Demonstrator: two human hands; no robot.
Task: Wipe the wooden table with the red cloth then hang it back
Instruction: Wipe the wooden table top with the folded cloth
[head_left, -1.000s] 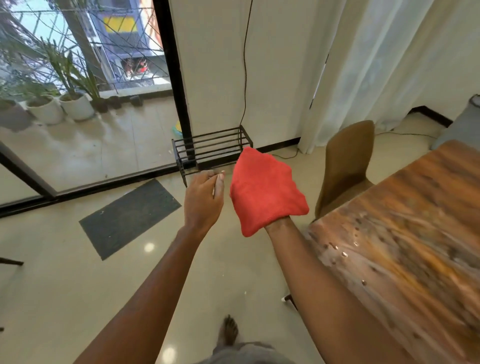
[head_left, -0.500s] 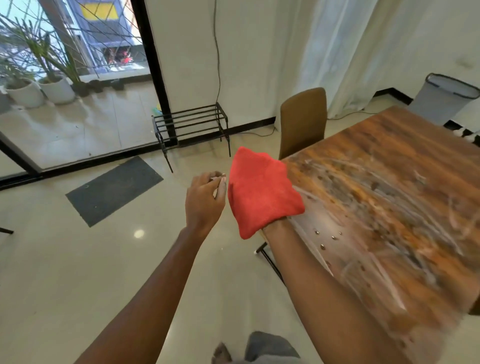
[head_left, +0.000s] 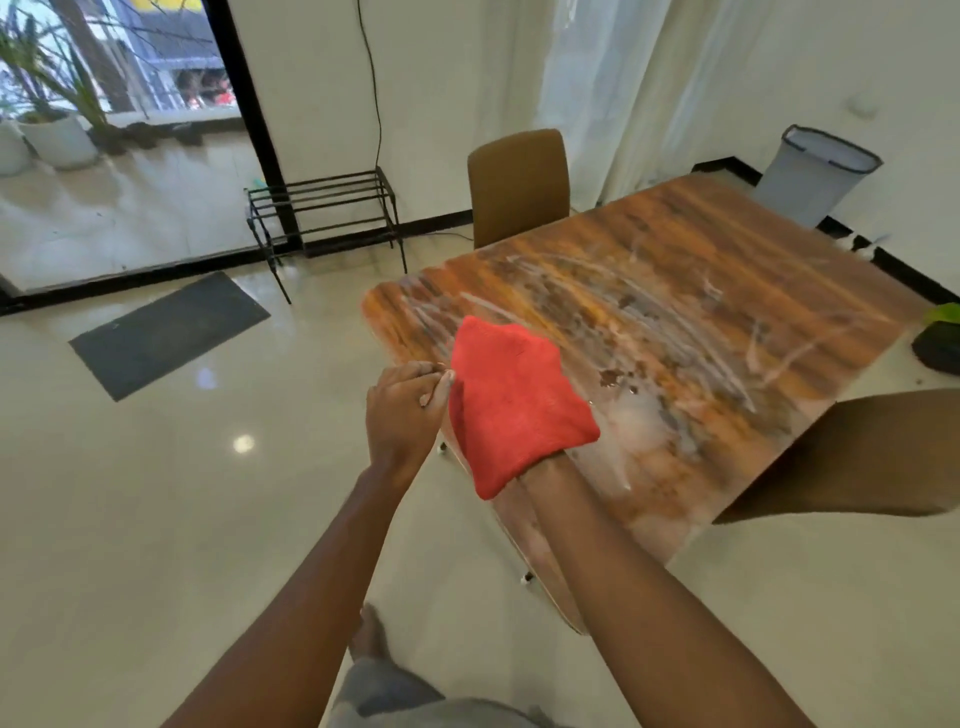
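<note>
Cloth (head_left: 514, 405) and arms have swung round: a second ago they hung over the floor, facing the rack (head_left: 322, 208) by the window. Now the red cloth sits over the near left corner of the table (head_left: 675, 270), low above it or just touching; from where I stand I can't say which. It is draped right over the right hand like a mitt, so I can't tell how those fingers lie underneath. The left hand (head_left: 408, 410) keeps close at the cloth's left edge, fingers curled and their tips meeting the fabric; whether it pinches the edge I can't make out. The tabletop shows pale smears, and droplets (head_left: 618, 382) lie just beside the cloth. I'd say the carry is over and wiping is about to start from this corner; hanging it back is some way off.
</note>
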